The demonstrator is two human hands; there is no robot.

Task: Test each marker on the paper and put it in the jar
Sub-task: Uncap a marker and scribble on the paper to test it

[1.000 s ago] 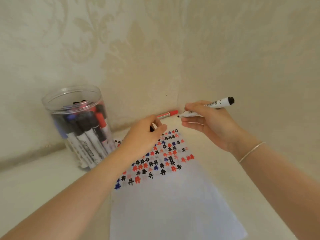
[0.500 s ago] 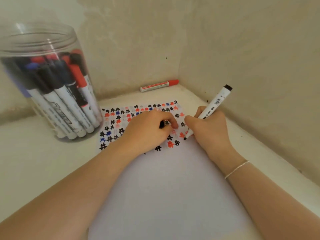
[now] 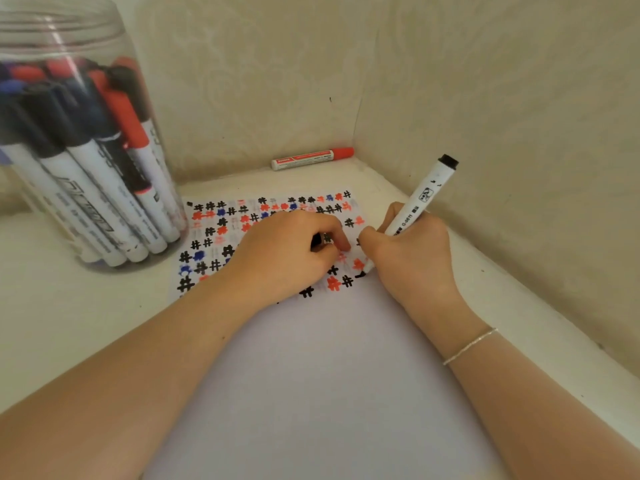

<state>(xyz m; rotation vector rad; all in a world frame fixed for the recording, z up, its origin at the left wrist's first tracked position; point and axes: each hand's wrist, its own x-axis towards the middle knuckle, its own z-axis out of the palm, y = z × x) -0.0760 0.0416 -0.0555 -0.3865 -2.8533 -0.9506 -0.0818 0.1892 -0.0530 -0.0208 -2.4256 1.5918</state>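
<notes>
My right hand [image 3: 412, 258] grips a black-ended white marker [image 3: 424, 199], its tip down on the white paper [image 3: 329, 375] at a fresh black stroke beside rows of black, red and blue hash marks. My left hand [image 3: 284, 254] rests on the paper over the marks, fingers curled around a small black marker cap [image 3: 320, 240]. A clear plastic jar [image 3: 79, 161] holding several markers stands at the far left. One red marker [image 3: 311, 158] lies against the back wall.
The work surface [image 3: 69, 323] is a cream ledge set in a corner, with patterned walls close behind and to the right [image 3: 519, 116]. The jar crowds the left side.
The view dropped closer to the paper. My right hand came down from mid-air and set the marker tip on the sheet; my left hand settled onto the marks with the cap.
</notes>
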